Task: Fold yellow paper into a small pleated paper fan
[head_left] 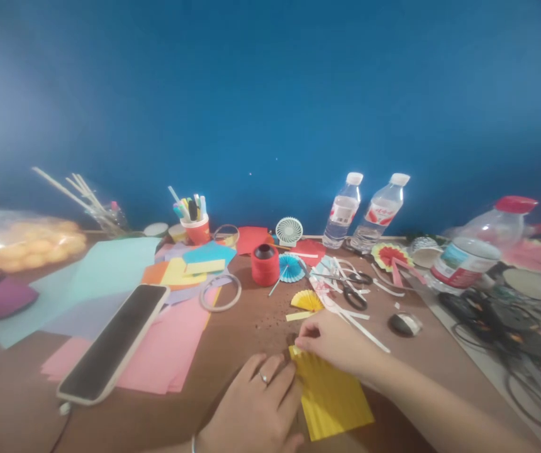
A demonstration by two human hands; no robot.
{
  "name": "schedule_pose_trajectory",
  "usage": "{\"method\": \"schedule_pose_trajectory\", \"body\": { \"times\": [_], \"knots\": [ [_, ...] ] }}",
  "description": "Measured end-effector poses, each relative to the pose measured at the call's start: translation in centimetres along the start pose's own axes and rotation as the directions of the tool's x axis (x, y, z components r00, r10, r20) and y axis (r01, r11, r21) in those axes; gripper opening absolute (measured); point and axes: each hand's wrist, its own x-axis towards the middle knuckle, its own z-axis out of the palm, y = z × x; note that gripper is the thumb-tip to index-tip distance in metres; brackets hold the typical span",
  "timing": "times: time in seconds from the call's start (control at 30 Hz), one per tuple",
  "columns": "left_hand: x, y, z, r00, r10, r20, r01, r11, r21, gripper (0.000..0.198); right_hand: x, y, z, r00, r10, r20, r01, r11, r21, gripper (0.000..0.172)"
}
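Observation:
A sheet of yellow paper [334, 399] with pleat creases lies on the table right in front of me. My left hand [258, 402], wearing a ring, rests flat along its left edge, fingers spread and fingertips touching the paper's side. At the upper left corner, thumb and forefinger of my right hand [327, 340] are pinched together on the paper. A small pale bit shows under those fingertips, too small to name. Just beyond my right hand are a yellow folded paper fan [307, 301] and a short yellow paper strip [299, 316].
Scissors [354, 294] lie among white strips [365, 330]. Around them stand a red thread spool [265, 265], a blue paper rosette [292, 268] and two water bottles [343, 214]. At left, a phone [114, 343] covers coloured paper [167, 352]; at right are a computer mouse [405, 324] and cables.

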Motion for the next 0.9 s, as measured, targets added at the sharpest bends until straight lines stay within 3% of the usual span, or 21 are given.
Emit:
{"method": "schedule_pose_trajectory", "body": {
  "times": [0.13, 0.27, 0.33, 0.47, 0.67, 0.9],
  "knots": [
    [0.1, -0.4, 0.2, 0.999, 0.015, 0.028, -0.014, 0.999, -0.032, 0.052, -0.2, 0.0, 1.1, 0.999, 0.044, -0.007, -0.043, 0.994, 0.101, 0.015],
    [0.2, -0.9, 0.7, 0.999, 0.040, 0.025, -0.039, 0.999, -0.029, 0.051, -0.4, -0.6, 0.2, 0.993, 0.119, -0.015, -0.115, 0.979, 0.169, 0.013],
    [0.1, -0.9, 1.0, 0.998, 0.053, -0.021, -0.053, 0.999, 0.004, 0.043, -0.4, -1.1, -0.6, 0.988, 0.150, -0.042, -0.142, 0.979, 0.143, 0.009],
    [0.3, -0.8, 1.2, 0.996, 0.046, -0.083, -0.043, 0.998, 0.040, 0.026, -0.1, -1.3, -0.7, 0.982, 0.173, 0.082, -0.182, 0.974, 0.133, 0.010],
    [0.6, -0.9, 0.7, 0.998, 0.021, -0.065, -0.022, 1.000, -0.008, 0.025, 0.4, -0.4, 0.5, 0.973, 0.199, 0.115, -0.209, 0.974, 0.083, 0.011],
    [0.4, -0.7, 0.4, 0.999, -0.020, -0.039, 0.019, 0.999, -0.028, 0.030, 0.8, -0.4, 0.2, 0.970, 0.202, 0.134, -0.199, 0.979, -0.030, 0.013]
  ]
}}
